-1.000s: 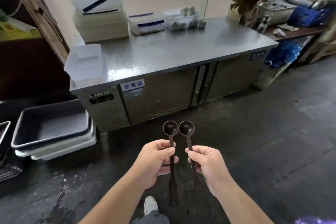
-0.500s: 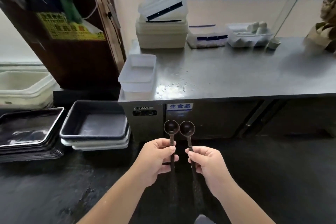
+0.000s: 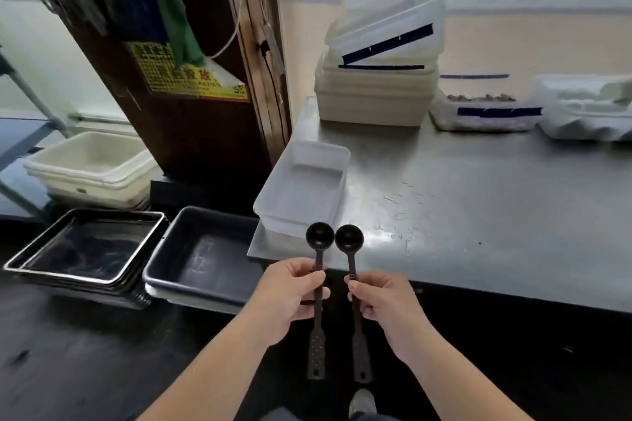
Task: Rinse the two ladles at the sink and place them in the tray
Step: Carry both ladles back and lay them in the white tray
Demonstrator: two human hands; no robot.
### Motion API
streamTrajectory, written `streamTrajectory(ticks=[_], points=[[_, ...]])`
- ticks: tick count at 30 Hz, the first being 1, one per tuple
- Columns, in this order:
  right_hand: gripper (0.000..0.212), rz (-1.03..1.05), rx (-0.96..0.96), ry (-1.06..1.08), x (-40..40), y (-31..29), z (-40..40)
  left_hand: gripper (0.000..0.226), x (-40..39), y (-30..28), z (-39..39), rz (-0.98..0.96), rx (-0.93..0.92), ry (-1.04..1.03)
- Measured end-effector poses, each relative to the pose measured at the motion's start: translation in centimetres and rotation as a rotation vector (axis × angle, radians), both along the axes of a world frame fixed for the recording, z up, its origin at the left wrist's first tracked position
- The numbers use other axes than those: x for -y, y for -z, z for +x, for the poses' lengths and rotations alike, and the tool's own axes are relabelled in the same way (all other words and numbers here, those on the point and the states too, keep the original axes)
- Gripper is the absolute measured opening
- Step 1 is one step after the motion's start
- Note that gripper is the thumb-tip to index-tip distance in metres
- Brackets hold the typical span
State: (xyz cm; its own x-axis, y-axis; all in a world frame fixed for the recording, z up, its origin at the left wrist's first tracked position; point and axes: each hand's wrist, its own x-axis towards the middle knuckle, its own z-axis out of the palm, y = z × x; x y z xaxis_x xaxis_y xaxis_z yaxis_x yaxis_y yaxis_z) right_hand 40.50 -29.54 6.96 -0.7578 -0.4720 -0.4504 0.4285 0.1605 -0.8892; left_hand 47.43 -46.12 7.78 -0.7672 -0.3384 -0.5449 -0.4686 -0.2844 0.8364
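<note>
I hold two small dark ladles upright, side by side, bowls up. My left hand (image 3: pixel 290 297) grips the stem of the left ladle (image 3: pixel 319 236). My right hand (image 3: pixel 383 304) grips the stem of the right ladle (image 3: pixel 349 238). Both bowls hover over the near left corner of a steel counter (image 3: pixel 478 215), just in front of a clear plastic tray (image 3: pixel 302 186) that sits on that corner. No sink is in view.
On the floor to the left stand a dark bin (image 3: pixel 201 256) on white ones, a stack of metal trays (image 3: pixel 85 246) and cream tubs (image 3: pixel 89 164). A brown wooden door (image 3: pixel 191 79) rises behind. Stacked white containers (image 3: pixel 379 79) line the counter's back.
My view has swung left and closer to the counter's left corner. The ladles stay upright in the same grip, now over the counter edge instead of the floor.
</note>
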Motion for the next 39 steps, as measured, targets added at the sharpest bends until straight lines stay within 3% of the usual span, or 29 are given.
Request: streamTrajectory(ticks=[5, 10, 15, 20, 25, 32, 39], points=[[0.026, 0.018, -0.011, -0.007, 4.8, -0.5, -7.3, 0.025, 5.0, 0.0, -6.5, -0.012, -0.008, -0.042], [0.015, 0.04, -0.02, 0.076, 10.8, 0.5, -13.2, 0.01, 11.4, 0.9, -13.4, -0.081, -0.024, -0.092], [0.029, 0.099, -0.029, 0.199, 16.8, 2.6, -18.2, 0.01, 16.8, 2.5, -20.2, -0.151, 0.027, -0.002], [0.022, 0.259, 0.004, 0.301, 21.8, 5.5, -21.4, 0.01, 19.7, 5.9, -25.4, -0.171, 0.106, 0.111], [0.024, 0.457, 0.029, 0.342, 25.9, 8.7, -22.0, 0.014, 20.7, 10.3, -27.3, -0.201, 0.195, 0.209], [0.018, 0.742, 0.045, 0.209, 26.6, 12.1, -22.5, 0.017, 20.4, 13.7, -27.8, -0.546, 0.259, 0.383], [0.019, 0.803, 0.013, 0.182, 25.9, 13.9, -21.6, 0.022, 20.2, 15.0, -27.2, -0.726, 0.331, 0.436]])
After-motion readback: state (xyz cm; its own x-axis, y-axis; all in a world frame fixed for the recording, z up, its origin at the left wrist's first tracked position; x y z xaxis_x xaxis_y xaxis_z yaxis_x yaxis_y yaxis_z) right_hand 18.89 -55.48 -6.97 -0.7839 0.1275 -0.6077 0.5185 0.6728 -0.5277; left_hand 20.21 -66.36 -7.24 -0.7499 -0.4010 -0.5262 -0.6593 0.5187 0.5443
